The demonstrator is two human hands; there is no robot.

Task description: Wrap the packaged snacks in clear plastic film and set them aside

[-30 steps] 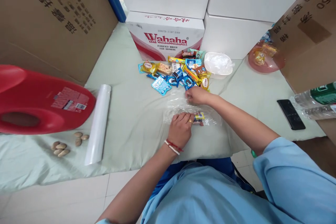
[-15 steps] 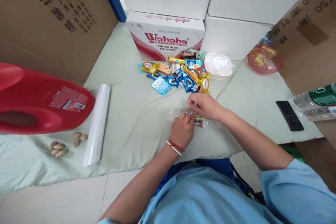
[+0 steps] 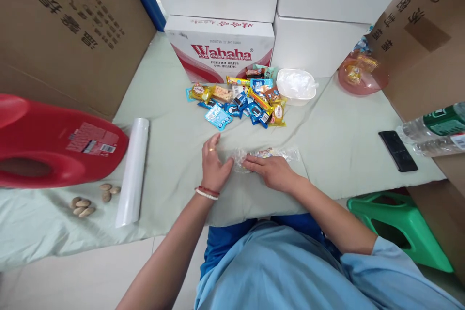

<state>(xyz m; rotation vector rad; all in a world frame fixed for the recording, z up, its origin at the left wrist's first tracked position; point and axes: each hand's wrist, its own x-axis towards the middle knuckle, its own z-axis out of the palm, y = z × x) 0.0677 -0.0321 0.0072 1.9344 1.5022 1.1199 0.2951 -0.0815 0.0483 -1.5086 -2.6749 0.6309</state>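
Observation:
A clear plastic bag [image 3: 271, 154] with a few wrapped snacks inside lies on the pale green cloth [image 3: 174, 155] in front of me. My right hand [image 3: 271, 172] rests flat on the bag's near side, fingers stretched toward its left end. My left hand [image 3: 213, 166] lies open on the cloth just left of the bag, its thumb by the bag's twisted end. A pile of several wrapped snacks [image 3: 238, 101] lies farther back.
A roll of clear bags [image 3: 132, 170] and a red jug [image 3: 54, 143] lie at left, with several nuts [image 3: 89, 200] near the edge. Behind are a Wahaha box [image 3: 220, 48], a white bowl [image 3: 295, 85] and a pink dish [image 3: 361, 77]. A phone [image 3: 397, 150], bottles [image 3: 434, 133] and a green stool [image 3: 399, 225] sit right.
My right hand came back from the snack pile onto the bag. My left hand let go of the bag, opened and slid left. The bag now lies flatter and rolled.

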